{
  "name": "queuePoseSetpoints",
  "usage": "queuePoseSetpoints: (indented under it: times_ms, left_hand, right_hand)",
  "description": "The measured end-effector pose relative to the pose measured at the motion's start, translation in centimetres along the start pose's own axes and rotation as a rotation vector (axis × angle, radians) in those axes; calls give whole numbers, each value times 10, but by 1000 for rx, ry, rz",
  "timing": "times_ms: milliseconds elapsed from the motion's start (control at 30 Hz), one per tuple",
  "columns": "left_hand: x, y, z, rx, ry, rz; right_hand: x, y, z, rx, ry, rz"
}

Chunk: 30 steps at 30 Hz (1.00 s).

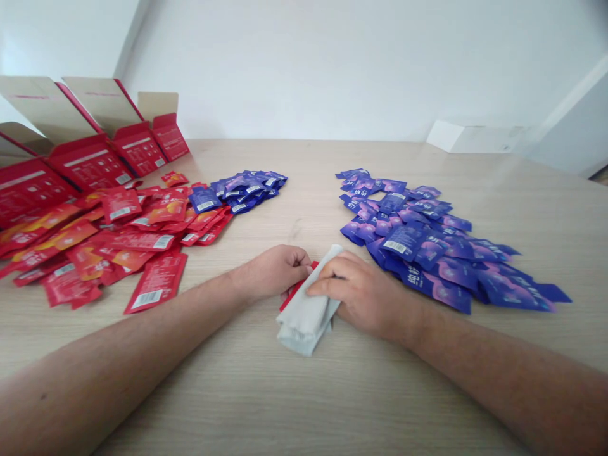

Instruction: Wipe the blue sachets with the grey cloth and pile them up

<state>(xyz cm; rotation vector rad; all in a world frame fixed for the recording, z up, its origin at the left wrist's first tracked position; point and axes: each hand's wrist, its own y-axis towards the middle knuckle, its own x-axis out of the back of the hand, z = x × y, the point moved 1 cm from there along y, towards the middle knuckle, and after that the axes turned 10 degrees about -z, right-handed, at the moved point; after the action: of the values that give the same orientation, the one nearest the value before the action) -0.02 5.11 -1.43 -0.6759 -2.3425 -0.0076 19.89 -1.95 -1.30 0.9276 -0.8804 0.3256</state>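
Note:
My left hand [280, 271] is closed on a red sachet [295, 294], gripping it by its left edge near the middle of the table. Most of that sachet is hidden behind a folded white cloth [308, 316]. The cloth is pinched in the fingers of my right hand [358, 291], and it lies over the sachet's face. To the left spreads a heap of red and orange sachets [142, 221]. Blue and purple sachets [427, 244] are piled to the right, just beyond my right hand.
Open red boxes [90, 158] with raised flaps line the back left. A smaller cluster of blue sachets [251, 187] lies behind the red heap. At the back right, a white box [475, 138] stands against the wall [323, 69]. The table [228, 399] is light wood.

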Motion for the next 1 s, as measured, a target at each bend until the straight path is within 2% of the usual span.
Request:
queuePoseSetpoints:
  times_ms: [100, 233, 400, 567, 733, 900, 1000]
  left_hand:
    - [1, -1, -1, 19, -23, 17]
    - [2, -2, -3, -29, 24, -9]
    - [0, -1, -2, 18, -43, 19]
    - [1, -2, -4, -31, 25, -11]
    - [-1, -2, -3, 27, -31, 11]
    - [0, -2, -3, -29, 6, -9]
    - [0, -2, -2, -6, -8, 0]
  right_hand:
    - [2, 0, -1, -62, -33, -8]
    - [2, 1, 4, 71, 29, 46]
    - [4, 2, -6, -73, -29, -32]
    - [5, 2, 1, 46, 11, 39]
    - [3, -1, -7, -54, -23, -31]
    - [2, 0, -2, 60, 14, 25]
    - [2, 0, -3, 25, 0, -5]
